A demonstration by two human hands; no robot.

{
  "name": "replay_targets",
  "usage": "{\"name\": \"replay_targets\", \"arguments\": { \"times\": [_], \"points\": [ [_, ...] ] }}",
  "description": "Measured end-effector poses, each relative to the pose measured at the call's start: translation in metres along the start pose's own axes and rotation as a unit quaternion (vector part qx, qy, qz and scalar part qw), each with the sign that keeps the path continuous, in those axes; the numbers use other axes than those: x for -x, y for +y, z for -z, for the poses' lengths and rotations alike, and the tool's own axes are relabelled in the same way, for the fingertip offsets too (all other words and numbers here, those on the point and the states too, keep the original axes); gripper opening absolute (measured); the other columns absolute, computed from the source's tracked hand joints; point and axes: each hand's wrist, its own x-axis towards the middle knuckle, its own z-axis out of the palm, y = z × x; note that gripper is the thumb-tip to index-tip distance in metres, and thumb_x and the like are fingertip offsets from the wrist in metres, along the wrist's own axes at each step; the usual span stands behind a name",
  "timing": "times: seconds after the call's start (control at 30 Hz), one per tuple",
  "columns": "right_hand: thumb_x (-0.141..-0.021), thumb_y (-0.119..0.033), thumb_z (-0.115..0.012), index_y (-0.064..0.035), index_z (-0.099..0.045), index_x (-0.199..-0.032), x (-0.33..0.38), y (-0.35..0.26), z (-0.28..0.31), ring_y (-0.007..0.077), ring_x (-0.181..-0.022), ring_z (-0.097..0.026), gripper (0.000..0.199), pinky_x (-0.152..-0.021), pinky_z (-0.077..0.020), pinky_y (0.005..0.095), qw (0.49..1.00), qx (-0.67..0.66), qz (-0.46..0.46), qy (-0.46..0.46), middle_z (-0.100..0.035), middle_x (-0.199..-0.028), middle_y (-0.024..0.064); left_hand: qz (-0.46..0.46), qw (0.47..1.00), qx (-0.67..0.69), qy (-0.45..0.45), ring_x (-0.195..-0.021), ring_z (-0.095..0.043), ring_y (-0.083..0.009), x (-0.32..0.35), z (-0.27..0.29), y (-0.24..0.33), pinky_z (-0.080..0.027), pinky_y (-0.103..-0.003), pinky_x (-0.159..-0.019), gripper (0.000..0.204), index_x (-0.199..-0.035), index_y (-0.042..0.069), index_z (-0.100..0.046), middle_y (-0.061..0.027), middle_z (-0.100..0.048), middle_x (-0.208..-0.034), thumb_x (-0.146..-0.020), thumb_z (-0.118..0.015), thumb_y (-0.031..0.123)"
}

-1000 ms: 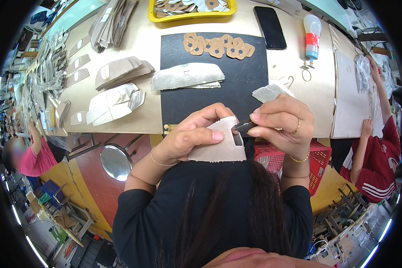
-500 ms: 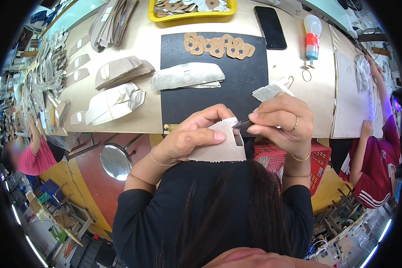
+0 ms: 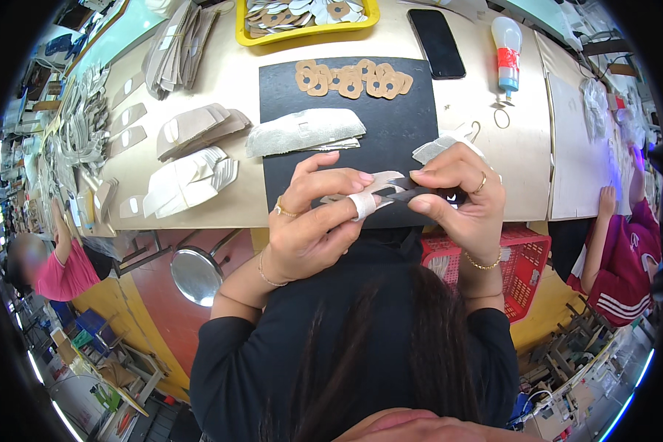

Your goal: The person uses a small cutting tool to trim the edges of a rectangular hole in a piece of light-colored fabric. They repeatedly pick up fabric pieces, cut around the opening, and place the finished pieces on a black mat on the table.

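Near the table's front edge, my left hand [image 3: 309,210] is closed on a pale fabric piece [image 3: 364,205], bent over its fingers. My right hand [image 3: 470,193] grips dark snips [image 3: 418,193] between thumb and fingers, their two pointed blades apart at the piece's edge. Fingers partly hide the piece's cut-out. Beyond the hands, a stack of silvery grey pieces [image 3: 306,132] lies on the black mat [image 3: 283,88], with a row of tan flower-shaped pieces [image 3: 351,82] behind it. Small grey pieces [image 3: 429,150] lie just past my right hand.
Stacks of beige pieces [image 3: 199,125] and white pieces [image 3: 188,180] are at the left. A yellow tray [image 3: 309,33], phone [image 3: 437,44] and glue bottle [image 3: 507,59] stand farther back. A red basket [image 3: 527,276] and round stool [image 3: 197,275] are below table height. Co-workers sit at both sides.
My left hand has turned and bent the piece over its fingers; before, it lay flat with its rectangular cut-out showing. The snips' two blades now show spread apart. The view has shifted slightly.
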Motion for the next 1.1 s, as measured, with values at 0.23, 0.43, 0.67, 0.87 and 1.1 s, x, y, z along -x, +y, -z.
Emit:
{"name": "replay_targets", "arguments": {
  "times": [0.23, 0.43, 0.67, 0.87, 1.1],
  "points": [
    [-0.072, -0.010, -0.085, -0.0027, -0.073, -0.088, -0.0039, -0.0008, 0.0017, 0.0106, -0.068, -0.059, 0.021, -0.057, -0.0434, 0.0224, 1.000, 0.007, 0.005, -0.021, -0.064, -0.079, 0.0050, -0.025, 0.999, -0.041, -0.012, -0.098, -0.069, -0.0243, 0.0029, 0.0048, 0.0022, -0.045, -0.050, -0.099, 0.026, -0.095, 0.004, -0.069, -0.0064, -0.060, -0.106, -0.074, -0.072, -0.011],
    [-0.072, -0.008, -0.084, -0.0021, -0.073, -0.083, -0.0037, -0.0023, 0.0030, 0.0137, -0.068, -0.062, 0.017, -0.058, -0.0460, 0.0252, 1.000, 0.015, 0.016, -0.021, -0.065, -0.076, 0.0064, -0.001, 0.999, 0.053, 0.006, -0.098, -0.068, -0.0291, -0.0001, 0.0033, 0.0021, -0.050, -0.048, -0.095, 0.022, -0.091, 0.001, -0.068, -0.0097, -0.059, -0.105, -0.075, -0.070, -0.013],
    [-0.071, -0.005, -0.084, -0.0021, -0.074, -0.084, -0.0021, -0.0027, 0.0044, 0.0140, -0.070, -0.064, 0.017, -0.060, -0.0470, 0.0248, 0.999, -0.041, -0.001, -0.012, -0.066, -0.077, 0.0071, 0.035, 0.991, 0.130, 0.021, -0.101, -0.069, -0.0317, -0.0006, -0.0009, 0.0017, -0.057, -0.041, -0.089, 0.022, -0.090, -0.002, -0.067, -0.0127, -0.060, -0.105, -0.073, -0.068, -0.016],
    [-0.070, -0.005, -0.085, -0.0018, -0.074, -0.084, -0.0036, -0.0053, 0.0042, 0.0143, -0.070, -0.064, 0.017, -0.061, -0.0479, 0.0249, 1.000, -0.019, 0.012, -0.017, -0.067, -0.077, 0.0074, 0.029, 0.990, 0.134, 0.015, -0.102, -0.069, -0.0315, -0.0006, -0.0002, 0.0002, -0.057, -0.040, -0.090, 0.022, -0.091, -0.003, -0.067, -0.0132, -0.060, -0.105, -0.074, -0.068, -0.016],
    [-0.070, -0.006, -0.084, -0.0016, -0.074, -0.083, -0.0053, -0.0071, 0.0051, 0.0147, -0.070, -0.064, 0.016, -0.060, -0.0480, 0.0256, 1.000, -0.005, 0.020, -0.022, -0.067, -0.075, 0.0071, 0.051, 0.990, 0.131, 0.005, -0.102, -0.068, -0.0309, -0.0007, -0.0011, 0.0046, -0.055, -0.044, -0.093, 0.021, -0.092, -0.001, -0.068, -0.0107, -0.058, -0.106, -0.076, -0.068, -0.015]
  ]
}}
